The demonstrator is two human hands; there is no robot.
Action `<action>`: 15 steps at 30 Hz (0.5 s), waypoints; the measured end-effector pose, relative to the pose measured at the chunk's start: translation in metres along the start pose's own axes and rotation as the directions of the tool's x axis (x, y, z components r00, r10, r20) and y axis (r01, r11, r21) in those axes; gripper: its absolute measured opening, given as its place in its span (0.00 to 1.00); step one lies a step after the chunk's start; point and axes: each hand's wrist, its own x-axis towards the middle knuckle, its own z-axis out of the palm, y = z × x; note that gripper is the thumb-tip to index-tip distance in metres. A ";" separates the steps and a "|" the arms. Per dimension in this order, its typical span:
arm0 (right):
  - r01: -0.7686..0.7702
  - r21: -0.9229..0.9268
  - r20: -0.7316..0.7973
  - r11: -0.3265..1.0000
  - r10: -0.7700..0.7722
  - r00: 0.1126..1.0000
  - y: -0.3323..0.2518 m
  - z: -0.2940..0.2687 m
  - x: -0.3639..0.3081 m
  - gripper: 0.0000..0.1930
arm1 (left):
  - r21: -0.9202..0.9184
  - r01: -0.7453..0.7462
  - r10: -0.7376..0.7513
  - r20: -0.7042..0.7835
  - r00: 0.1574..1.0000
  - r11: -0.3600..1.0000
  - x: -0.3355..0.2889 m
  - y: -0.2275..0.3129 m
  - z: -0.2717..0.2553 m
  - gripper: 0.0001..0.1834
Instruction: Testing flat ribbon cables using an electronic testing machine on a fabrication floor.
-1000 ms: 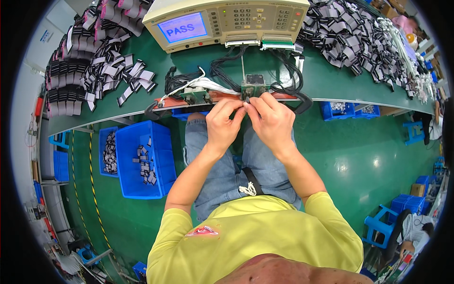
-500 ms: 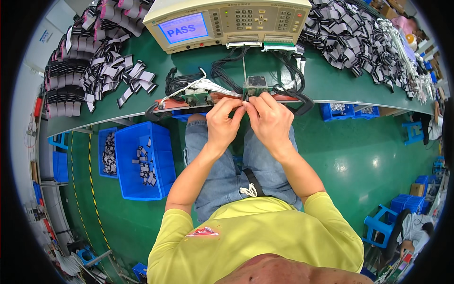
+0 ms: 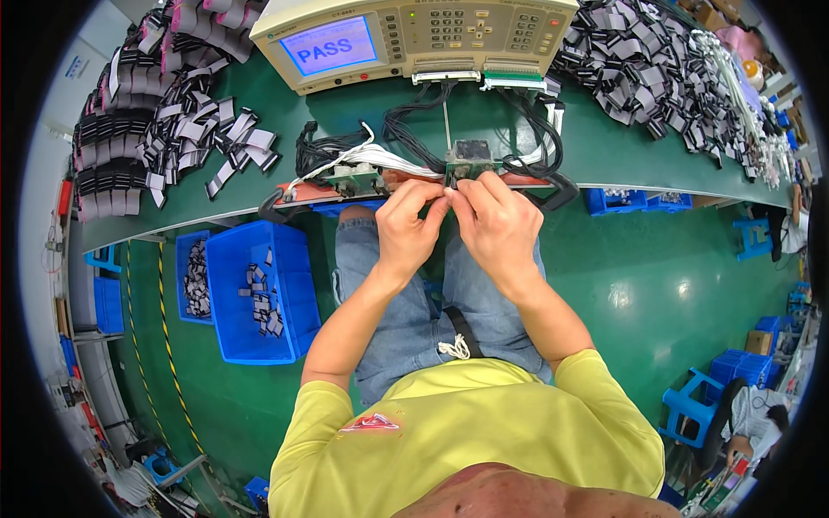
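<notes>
Workshop with a green floor and a long green counter (image 3: 604,155) crossing the upper view; the person sits at its near edge. The item in hand is a small cable piece, pinched between both hands right at the counter edge and almost wholly hidden by the fingers, so its long axis cannot be told. It lies directly below the small fixture board (image 3: 471,160), touching or just short of it; which cannot be settled. The left hand (image 3: 408,229) and right hand (image 3: 499,226) meet fingertip to fingertip, each grip closed on the piece. The right hand's fingertips sit nearer the board; the left hand stands slightly to the board's left. The board lies straight ahead of both grips, away from the body. Black and white leads (image 3: 380,155) run from the fixture back to a beige tester (image 3: 414,34), whose blue screen (image 3: 330,47) is lit. A red-edged fixture plate (image 3: 345,186) lies just left of the hands. Heaps of black and grey ribbon cables (image 3: 173,129) lie at the left, and a larger heap (image 3: 665,69) at the right. A blue bin (image 3: 259,293) of small parts stands on the floor to the person's left.
</notes>
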 end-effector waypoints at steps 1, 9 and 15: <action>-0.003 -0.003 0.013 1.000 0.004 1.000 0.000 -0.001 0.000 0.05 | 0.004 0.001 -0.001 0.006 1.000 1.000 0.000 0.000 0.000 0.07; -0.032 0.053 -0.006 0.998 0.032 0.999 0.004 0.004 -0.002 0.07 | -0.011 0.001 -0.001 -0.012 1.000 1.000 -0.001 -0.002 0.004 0.08; -0.018 0.078 -0.012 0.997 0.019 1.000 0.006 0.003 -0.001 0.07 | -0.002 -0.026 0.026 -0.022 0.999 1.000 -0.001 -0.004 0.004 0.09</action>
